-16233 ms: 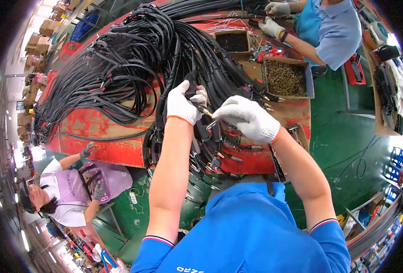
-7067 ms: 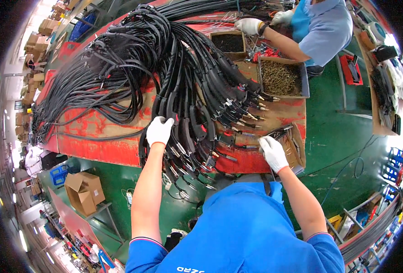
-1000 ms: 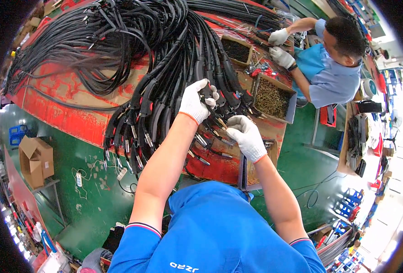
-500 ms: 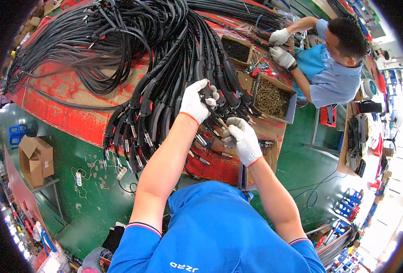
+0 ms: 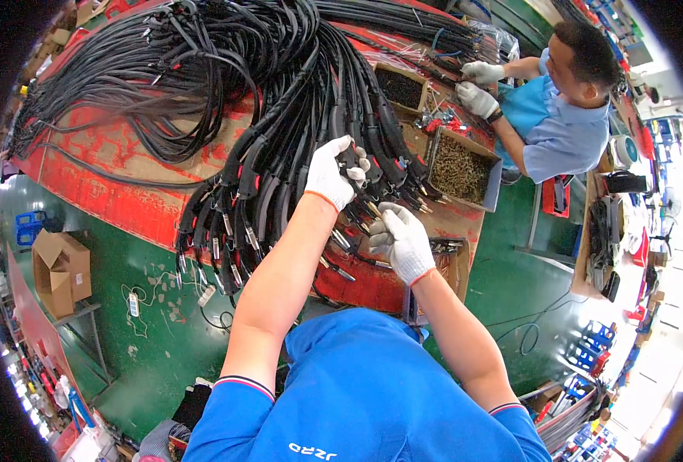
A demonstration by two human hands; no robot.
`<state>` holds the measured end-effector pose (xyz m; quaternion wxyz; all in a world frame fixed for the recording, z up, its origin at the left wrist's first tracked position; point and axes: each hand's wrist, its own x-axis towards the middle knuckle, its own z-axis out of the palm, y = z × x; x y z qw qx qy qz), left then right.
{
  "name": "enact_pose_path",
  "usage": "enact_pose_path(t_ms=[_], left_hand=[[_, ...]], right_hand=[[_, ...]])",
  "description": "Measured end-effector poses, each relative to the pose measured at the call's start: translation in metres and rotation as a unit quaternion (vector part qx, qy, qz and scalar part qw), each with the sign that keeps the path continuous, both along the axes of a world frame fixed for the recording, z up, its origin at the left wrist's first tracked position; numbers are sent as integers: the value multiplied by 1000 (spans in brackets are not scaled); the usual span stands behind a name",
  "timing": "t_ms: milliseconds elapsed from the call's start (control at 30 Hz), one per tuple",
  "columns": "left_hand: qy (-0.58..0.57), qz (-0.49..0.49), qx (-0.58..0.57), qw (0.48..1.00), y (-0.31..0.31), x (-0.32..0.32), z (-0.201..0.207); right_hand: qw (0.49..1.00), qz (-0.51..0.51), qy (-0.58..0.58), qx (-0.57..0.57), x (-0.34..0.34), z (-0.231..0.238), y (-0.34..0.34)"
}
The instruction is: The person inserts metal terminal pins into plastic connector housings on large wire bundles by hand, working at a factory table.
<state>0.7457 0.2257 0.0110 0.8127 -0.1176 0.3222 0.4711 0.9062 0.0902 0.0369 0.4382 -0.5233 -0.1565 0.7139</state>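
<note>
My gloved left hand (image 5: 335, 173) is wrapped round the black handle of a welding torch (image 5: 347, 159), holding it over the table. The torch's thin brass tip (image 5: 374, 209) points down toward my right hand (image 5: 404, 245). That hand, also in a white knit glove, pinches at the end of the tip with thumb and forefinger; its other fingers are loosely curled. Around and below both hands lie many more black welding torches (image 5: 253, 173), their metal ends hanging toward the table's near edge. Their black cables (image 5: 125, 100) run back in a large heap.
A box of small brass parts (image 5: 459, 171) and a box of small black parts (image 5: 401, 88) stand right of the torches on the red table (image 5: 118, 202). Across the right corner a co-worker (image 5: 565, 115) in white gloves handles a black cable. A cardboard box (image 5: 62, 271) stands at left.
My right hand has shifted slightly left and turned, its fingers loosening somewhat near the brass tip. My left hand keeps its hold on the torch. The co-worker's hands have moved a little.
</note>
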Motion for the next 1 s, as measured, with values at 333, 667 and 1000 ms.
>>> enact_pose_path(t_ms=[333,667,1000], left_hand=[[20,-2,-6,1000,-1,1,-6],[14,7,1,1000,-3,3,-6],[3,9,-9,1000,-1,-1,-5]], right_hand=[[992,39,-95,-77,-5,5,-3],[975,66,-204,62,0,-3,-11],[976,68,-208,11,-4,4,-10]])
